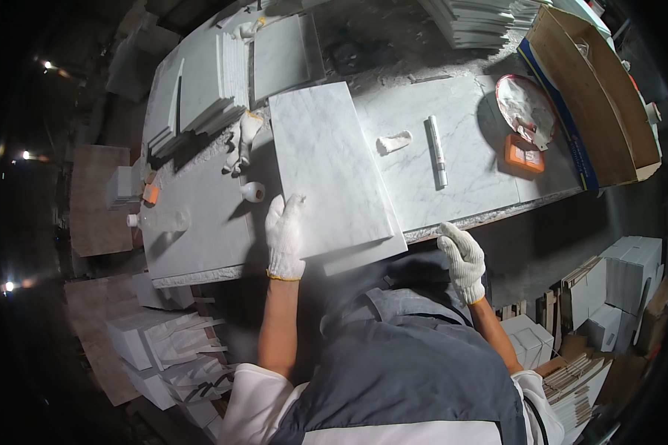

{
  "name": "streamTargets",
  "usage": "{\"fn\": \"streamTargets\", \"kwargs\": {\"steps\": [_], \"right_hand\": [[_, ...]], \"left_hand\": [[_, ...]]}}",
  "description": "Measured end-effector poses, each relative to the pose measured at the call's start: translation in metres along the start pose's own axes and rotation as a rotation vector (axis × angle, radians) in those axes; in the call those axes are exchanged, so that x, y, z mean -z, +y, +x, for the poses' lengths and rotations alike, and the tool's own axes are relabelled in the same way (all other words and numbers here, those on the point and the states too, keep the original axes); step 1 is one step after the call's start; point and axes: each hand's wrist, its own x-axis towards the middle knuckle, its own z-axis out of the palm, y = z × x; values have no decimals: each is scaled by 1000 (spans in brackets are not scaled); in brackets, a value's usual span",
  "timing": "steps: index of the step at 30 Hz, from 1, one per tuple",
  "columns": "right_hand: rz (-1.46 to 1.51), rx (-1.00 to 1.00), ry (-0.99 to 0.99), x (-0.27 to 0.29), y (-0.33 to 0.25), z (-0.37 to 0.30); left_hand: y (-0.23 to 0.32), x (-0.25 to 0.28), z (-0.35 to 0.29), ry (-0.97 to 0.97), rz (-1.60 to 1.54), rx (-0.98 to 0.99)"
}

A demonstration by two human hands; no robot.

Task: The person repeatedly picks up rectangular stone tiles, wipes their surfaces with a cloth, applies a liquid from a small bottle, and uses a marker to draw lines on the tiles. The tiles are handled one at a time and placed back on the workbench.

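Note:
A white, grey-veined marble tile (332, 159) lies at a slant over the table's near edge, on top of another tile (367, 256) whose rim shows below it. My left hand (284, 233), in a white knit glove, grips the tile's left side close to its near corner, with the thumb on the top face. Off the table edge, to the right of the tiles, is my gloved right hand (464, 261). Its fingers are bent together, and whatever may be between them is hidden. Nearest to it on the table lies a white marker-like tube (437, 152).
Tile stacks (204, 89) stand at the far left beside crumpled gloves (243, 141). A small white bottle (253, 192) and a clear bottle (167, 220) are left of the tile. At right are a round dish (525, 107), an orange box (524, 154) and an open cardboard box (594, 96).

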Motion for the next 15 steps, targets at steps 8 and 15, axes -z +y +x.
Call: {"fn": "streamTargets", "kwargs": {"steps": [8,15], "right_hand": [[-220,203,-178,5,-13,38],[-180,207,-122,-33,1,78]], "left_hand": [[-10,-1,1,55,-64,22],[3,-9,-8,48,103,-36]]}}
